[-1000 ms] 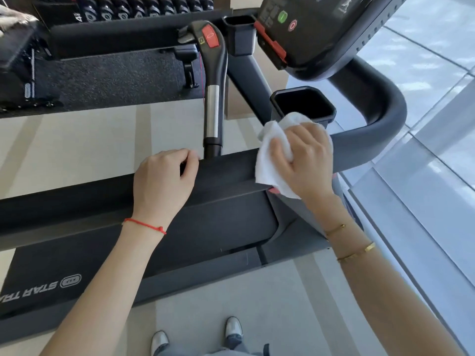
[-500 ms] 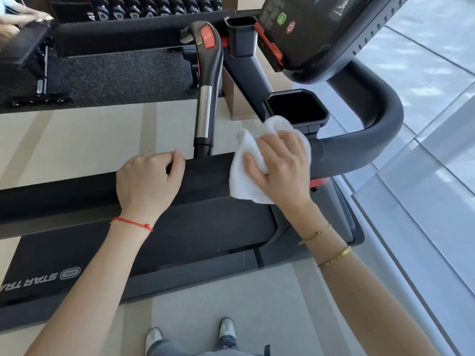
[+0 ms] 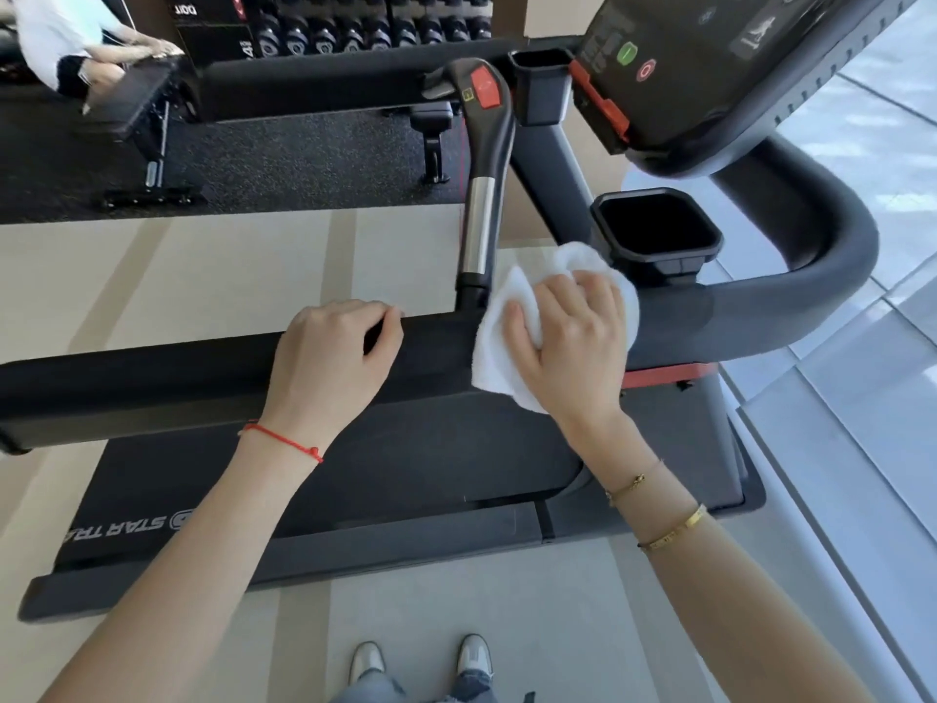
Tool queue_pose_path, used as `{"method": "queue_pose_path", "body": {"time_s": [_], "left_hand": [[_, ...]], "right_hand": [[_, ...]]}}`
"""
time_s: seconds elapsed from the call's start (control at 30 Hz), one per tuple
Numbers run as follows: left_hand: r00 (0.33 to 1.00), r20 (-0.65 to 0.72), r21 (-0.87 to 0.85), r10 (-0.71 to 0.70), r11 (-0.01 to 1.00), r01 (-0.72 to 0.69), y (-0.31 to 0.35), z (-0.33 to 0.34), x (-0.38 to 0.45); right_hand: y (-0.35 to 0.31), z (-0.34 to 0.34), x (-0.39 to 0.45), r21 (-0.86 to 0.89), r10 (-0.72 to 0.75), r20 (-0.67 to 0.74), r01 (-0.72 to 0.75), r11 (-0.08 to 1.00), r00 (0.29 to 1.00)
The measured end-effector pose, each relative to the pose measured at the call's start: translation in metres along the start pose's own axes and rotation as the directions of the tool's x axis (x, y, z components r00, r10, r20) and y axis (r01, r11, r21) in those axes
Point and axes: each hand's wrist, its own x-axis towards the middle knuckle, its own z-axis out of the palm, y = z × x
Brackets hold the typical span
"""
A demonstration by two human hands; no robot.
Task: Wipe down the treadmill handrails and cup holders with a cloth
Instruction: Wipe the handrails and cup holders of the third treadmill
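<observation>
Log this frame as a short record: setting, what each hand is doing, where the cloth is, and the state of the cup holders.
setting: gym floor beside a black treadmill
left hand: fingers curled over the handrail, holding it, no cloth
right hand: presses the white cloth onto the handrail, fingers curled round it
cloth position: on the rail beside the base of the upright grip, just below the near cup holder
cup holders: near one and far cup holder both look empty; cloth in neither
background: a person seated on a bench
</observation>
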Motion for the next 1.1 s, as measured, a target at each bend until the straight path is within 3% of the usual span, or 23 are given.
{"method": "queue_pose_path", "body": {"time_s": [0.27, 0.43, 0.8, 1.0, 1.1], "left_hand": [[0.993, -0.053, 0.052, -0.102, 0.993, 0.105, -0.094, -0.048, -0.033], [0.993, -0.096, 0.057, -0.071, 0.995, 0.077, -0.141, -0.066, -0.050], [0.974, -0.145, 0.072, -0.176, 0.980, 0.187, -0.202, -0.096, -0.071], [0.989, -0.095, 0.048, -0.116, 0.991, 0.121, -0.220, -0.102, -0.073], [0.981, -0.120, 0.026, -0.150, 0.988, 0.155, -0.229, -0.104, -0.075]], "right_hand": [[-0.078, 0.028, -0.001, -0.085, 0.019, 0.030, -0.017, 0.996, 0.999], [-0.106, 0.034, -0.003, -0.153, 0.016, 0.048, -0.009, 0.988, 0.999], [-0.272, 0.086, -0.003, 0.096, -0.063, 0.149, 0.049, 0.994, 0.987], [-0.252, 0.082, 0.003, 0.150, -0.194, 0.179, 0.168, 0.974, 0.965], [-0.240, 0.078, 0.010, 0.097, -0.118, 0.235, 0.098, 0.990, 0.965]]}}
